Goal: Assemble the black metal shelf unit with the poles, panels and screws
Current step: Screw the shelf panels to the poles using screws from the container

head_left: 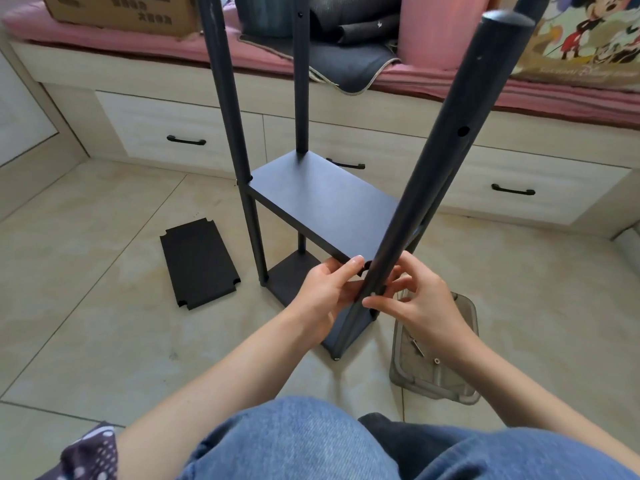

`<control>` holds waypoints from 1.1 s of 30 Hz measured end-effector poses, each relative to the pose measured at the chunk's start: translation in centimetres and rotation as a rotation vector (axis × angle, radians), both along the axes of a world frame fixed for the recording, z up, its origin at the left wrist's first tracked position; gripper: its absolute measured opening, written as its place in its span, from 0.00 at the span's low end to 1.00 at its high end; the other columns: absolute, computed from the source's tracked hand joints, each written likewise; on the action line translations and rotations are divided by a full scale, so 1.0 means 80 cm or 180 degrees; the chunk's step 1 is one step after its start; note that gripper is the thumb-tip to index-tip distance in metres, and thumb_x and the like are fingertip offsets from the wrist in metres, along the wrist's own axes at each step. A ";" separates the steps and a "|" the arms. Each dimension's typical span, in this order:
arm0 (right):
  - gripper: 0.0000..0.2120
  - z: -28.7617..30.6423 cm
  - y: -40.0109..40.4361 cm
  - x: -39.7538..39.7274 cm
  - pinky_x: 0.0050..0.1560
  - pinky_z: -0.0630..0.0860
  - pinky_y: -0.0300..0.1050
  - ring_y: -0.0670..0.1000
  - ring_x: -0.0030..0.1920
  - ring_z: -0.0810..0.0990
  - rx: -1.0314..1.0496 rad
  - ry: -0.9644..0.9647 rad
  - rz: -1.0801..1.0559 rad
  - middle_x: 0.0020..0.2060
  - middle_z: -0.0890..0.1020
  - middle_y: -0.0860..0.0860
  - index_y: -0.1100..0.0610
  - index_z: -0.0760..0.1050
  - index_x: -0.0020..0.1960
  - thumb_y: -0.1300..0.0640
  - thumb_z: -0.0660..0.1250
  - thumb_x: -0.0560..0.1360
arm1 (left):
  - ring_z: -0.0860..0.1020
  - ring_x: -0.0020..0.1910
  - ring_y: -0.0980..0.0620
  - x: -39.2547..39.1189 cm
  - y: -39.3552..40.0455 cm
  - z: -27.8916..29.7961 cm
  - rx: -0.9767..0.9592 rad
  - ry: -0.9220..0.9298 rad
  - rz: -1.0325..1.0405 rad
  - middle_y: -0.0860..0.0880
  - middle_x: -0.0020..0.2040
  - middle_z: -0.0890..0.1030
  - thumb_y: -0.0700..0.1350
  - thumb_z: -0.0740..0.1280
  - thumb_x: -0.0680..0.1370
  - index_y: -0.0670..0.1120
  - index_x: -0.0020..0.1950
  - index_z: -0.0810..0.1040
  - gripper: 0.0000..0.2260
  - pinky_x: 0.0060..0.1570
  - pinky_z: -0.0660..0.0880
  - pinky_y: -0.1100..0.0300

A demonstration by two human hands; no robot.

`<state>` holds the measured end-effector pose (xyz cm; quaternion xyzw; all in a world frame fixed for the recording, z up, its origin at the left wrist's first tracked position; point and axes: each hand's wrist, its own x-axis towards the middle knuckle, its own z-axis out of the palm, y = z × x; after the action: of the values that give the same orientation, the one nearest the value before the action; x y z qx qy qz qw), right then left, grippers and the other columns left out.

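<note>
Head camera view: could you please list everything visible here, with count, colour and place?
shelf unit: one, black, standing on the floor, centre; two panels fitted
poles: four, black, upright at the unit's corners
loose panel: one, black, flat on the floor, left of the unit
plastic tray: one, clear grey, floor at right, small hardware inside
drawers: three visible, pale wood with black handles, under the bench
cardboard box: one, brown, on the pink cushion, top left
grey cloth: one, draped over the bench edge
left hand: grips the middle panel's near corner
right hand: fingers at the near pole's hole
</note>
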<state>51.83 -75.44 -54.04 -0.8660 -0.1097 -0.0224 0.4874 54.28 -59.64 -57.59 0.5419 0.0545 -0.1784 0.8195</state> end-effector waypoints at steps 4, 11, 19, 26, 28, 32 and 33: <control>0.21 0.000 -0.003 -0.001 0.43 0.80 0.46 0.47 0.42 0.82 0.0003 0.0027 0.0086 0.46 0.82 0.47 0.47 0.77 0.56 0.58 0.80 0.67 | 0.83 0.57 0.37 0.003 0.003 -0.002 -0.0148 0.0029 0.0078 0.37 0.59 0.83 0.44 0.65 0.83 0.36 0.64 0.74 0.14 0.60 0.78 0.44; 0.21 -0.001 -0.002 0.000 0.44 0.80 0.48 0.48 0.43 0.83 0.0061 -0.0055 0.0099 0.45 0.83 0.45 0.43 0.76 0.54 0.61 0.78 0.69 | 0.82 0.59 0.36 0.006 0.003 -0.006 -0.0363 0.0083 0.0126 0.34 0.60 0.81 0.42 0.66 0.82 0.37 0.59 0.75 0.09 0.61 0.79 0.45; 0.20 -0.003 -0.002 -0.002 0.43 0.81 0.48 0.49 0.41 0.82 0.0012 -0.0176 0.0034 0.44 0.83 0.43 0.42 0.75 0.53 0.59 0.78 0.69 | 0.78 0.63 0.33 0.012 -0.002 -0.013 -0.0575 0.0085 0.0420 0.38 0.56 0.81 0.39 0.71 0.78 0.37 0.64 0.75 0.16 0.66 0.73 0.38; 0.18 -0.007 0.001 0.000 0.40 0.78 0.46 0.49 0.38 0.78 0.0031 -0.0226 0.0002 0.42 0.82 0.46 0.44 0.78 0.52 0.60 0.78 0.69 | 0.79 0.62 0.33 0.009 -0.008 -0.010 -0.0798 0.0061 0.0458 0.37 0.57 0.80 0.35 0.68 0.80 0.37 0.66 0.73 0.15 0.65 0.76 0.43; 0.17 -0.008 0.003 0.002 0.39 0.76 0.46 0.49 0.37 0.75 0.0043 -0.0279 -0.0013 0.41 0.79 0.49 0.44 0.78 0.51 0.59 0.79 0.68 | 0.82 0.57 0.38 0.009 -0.007 -0.008 -0.0793 0.0057 0.0450 0.40 0.54 0.81 0.34 0.67 0.80 0.39 0.65 0.73 0.14 0.61 0.79 0.49; 0.18 -0.007 0.004 0.009 0.37 0.74 0.48 0.50 0.36 0.70 0.0029 -0.0339 -0.0010 0.38 0.72 0.50 0.41 0.77 0.50 0.58 0.79 0.67 | 0.82 0.55 0.43 0.007 -0.005 -0.006 -0.0784 0.0090 0.0452 0.43 0.52 0.82 0.35 0.68 0.80 0.38 0.66 0.73 0.15 0.57 0.80 0.55; 0.18 -0.006 0.004 0.009 0.37 0.74 0.49 0.50 0.36 0.70 0.0041 -0.0327 0.0007 0.38 0.71 0.50 0.41 0.77 0.50 0.58 0.79 0.68 | 0.82 0.55 0.43 0.007 -0.004 -0.006 -0.0771 0.0090 0.0458 0.43 0.51 0.83 0.35 0.68 0.80 0.38 0.66 0.73 0.15 0.56 0.81 0.56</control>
<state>52.56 -75.09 -54.54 -0.8604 -0.1353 -0.0669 0.4867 54.82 -59.96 -58.03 0.4312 0.0829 -0.1322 0.8887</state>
